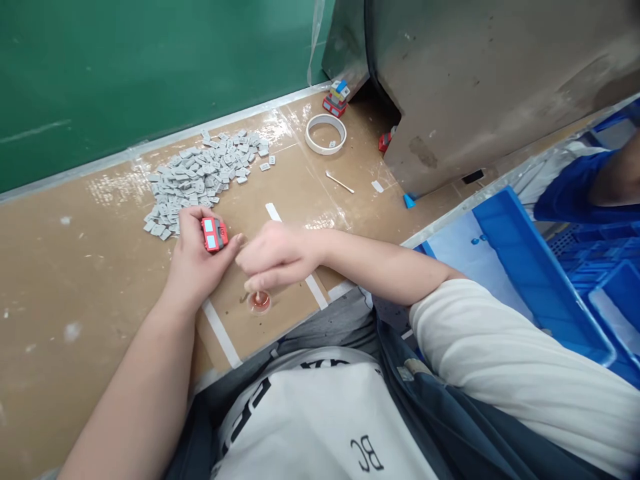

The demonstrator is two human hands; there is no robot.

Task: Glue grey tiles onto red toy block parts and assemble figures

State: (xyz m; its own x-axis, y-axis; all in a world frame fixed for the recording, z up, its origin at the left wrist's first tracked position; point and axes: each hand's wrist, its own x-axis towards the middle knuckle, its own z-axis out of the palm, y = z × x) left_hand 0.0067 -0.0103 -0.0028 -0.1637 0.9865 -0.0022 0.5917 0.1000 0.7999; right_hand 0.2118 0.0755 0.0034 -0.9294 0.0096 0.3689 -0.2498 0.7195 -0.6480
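Note:
My left hand (197, 260) is wrapped round a small red toy piece (215, 234) with pale windows and a grey part. To its right, my right hand (275, 257) is closed in a pinch above a small round clear dish (259, 302) with reddish liquid in it. The tip of a thin stick shows below the fingers, at the liquid; most of it is hidden. A heap of small grey tiles (200, 175) lies just beyond my left hand.
Beyond my hands lie a tape roll (325, 134), a cotton swab (340, 182) and a red toy with a stack on it (335, 100). Blue bins (540, 267) stand at right, near another person's blue sleeve (570, 187). A green panel (150, 73) borders the brown table (75, 280).

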